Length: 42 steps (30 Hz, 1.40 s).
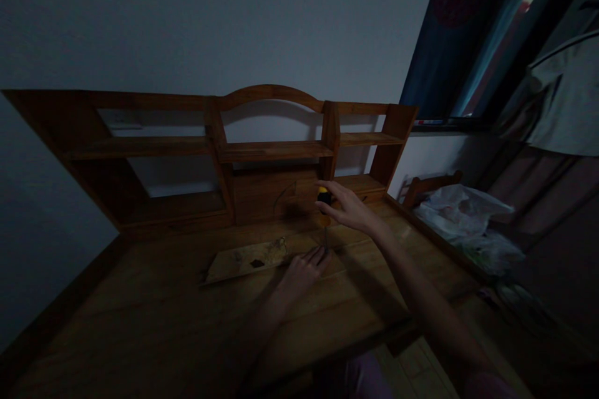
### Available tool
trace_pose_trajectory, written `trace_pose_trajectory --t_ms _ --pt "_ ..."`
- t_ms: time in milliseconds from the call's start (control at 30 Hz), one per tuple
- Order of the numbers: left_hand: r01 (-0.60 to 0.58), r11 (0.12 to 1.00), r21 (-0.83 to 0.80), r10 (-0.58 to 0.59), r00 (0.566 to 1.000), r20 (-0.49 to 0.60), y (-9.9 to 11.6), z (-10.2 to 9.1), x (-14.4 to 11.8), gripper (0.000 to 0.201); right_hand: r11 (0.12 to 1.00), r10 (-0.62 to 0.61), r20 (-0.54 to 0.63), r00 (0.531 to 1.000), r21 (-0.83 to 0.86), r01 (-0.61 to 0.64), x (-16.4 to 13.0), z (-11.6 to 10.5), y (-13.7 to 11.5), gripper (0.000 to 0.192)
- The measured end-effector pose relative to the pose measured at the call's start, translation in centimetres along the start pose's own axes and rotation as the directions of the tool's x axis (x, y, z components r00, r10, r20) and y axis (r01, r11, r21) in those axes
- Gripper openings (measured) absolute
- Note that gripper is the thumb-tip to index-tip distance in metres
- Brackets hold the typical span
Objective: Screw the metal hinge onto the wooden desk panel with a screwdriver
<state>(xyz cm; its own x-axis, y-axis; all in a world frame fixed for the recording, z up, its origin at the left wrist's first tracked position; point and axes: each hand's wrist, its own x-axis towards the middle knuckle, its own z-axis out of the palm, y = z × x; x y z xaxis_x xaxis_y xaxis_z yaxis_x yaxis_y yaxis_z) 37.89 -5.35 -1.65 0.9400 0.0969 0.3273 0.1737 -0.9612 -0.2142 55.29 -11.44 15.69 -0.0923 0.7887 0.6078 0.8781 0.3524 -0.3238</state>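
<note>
A screwdriver (324, 212) is held upright, its long axis vertical, with the right hand (349, 207) closed on its yellow-black handle. The tip is guided by the left hand (304, 268), pinched at 6 o'clock below, on a wooden board (243, 260) lying on the table (154, 318).

A dim, underexposed room: faint bluish light enters from the window (472, 68) at upper right, leaving the wooden desk (154, 318) murky and the lower corners almost black. Wide-angle distortion bows the shelf unit (271, 149); shadow detail is soft and grainy.
</note>
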Motion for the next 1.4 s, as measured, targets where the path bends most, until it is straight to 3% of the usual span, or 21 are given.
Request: trace_pose_trajectory --t_ms 133,367,600,800,1033,1267,1400 --pt "0.008 1.0 0.008 -0.008 1.0 -0.003 0.1 -0.4 0.0 0.055 0.999 -0.03 0.005 1.0 0.011 0.03 0.1 -0.2 0.3 0.044" --pt "0.01 1.0 0.028 -0.01 1.0 0.01 0.1 -0.2 0.0 0.054 0.981 0.05 -0.002 0.999 -0.189 -0.049 0.1 0.0 -0.6 0.052" --pt "0.021 0.999 0.034 -0.022 1.0 0.012 0.2 -0.3 0.0 0.053 0.996 -0.055 0.009 0.998 -0.071 0.056 0.5 -0.3 -0.3 0.04" --pt "0.016 0.999 0.045 -0.016 1.0 0.001 0.2 0.3 0.0 0.055 0.971 0.056 0.014 0.998 -0.233 -0.051 0.4 -0.2 -0.5 0.042" --pt "-0.005 1.0 0.029 0.006 1.0 -0.016 0.1 -0.1 0.1 0.055 0.994 -0.043 0.071 0.997 -0.093 0.049 0.5 -0.8 0.0 0.039" --pt "0.006 0.999 0.038 -0.005 0.999 -0.036 0.2 0.4 0.0 0.055 0.907 0.117 0.022 0.993 -0.409 -0.098 0.5 -0.6 -0.9 0.039" --pt "0.013 1.0 0.025 -0.012 0.999 -0.048 0.1 0.6 0.0 0.057 0.936 0.05 0.074 0.996 -0.351 -0.021 0.2 -0.6 -1.0 0.043"
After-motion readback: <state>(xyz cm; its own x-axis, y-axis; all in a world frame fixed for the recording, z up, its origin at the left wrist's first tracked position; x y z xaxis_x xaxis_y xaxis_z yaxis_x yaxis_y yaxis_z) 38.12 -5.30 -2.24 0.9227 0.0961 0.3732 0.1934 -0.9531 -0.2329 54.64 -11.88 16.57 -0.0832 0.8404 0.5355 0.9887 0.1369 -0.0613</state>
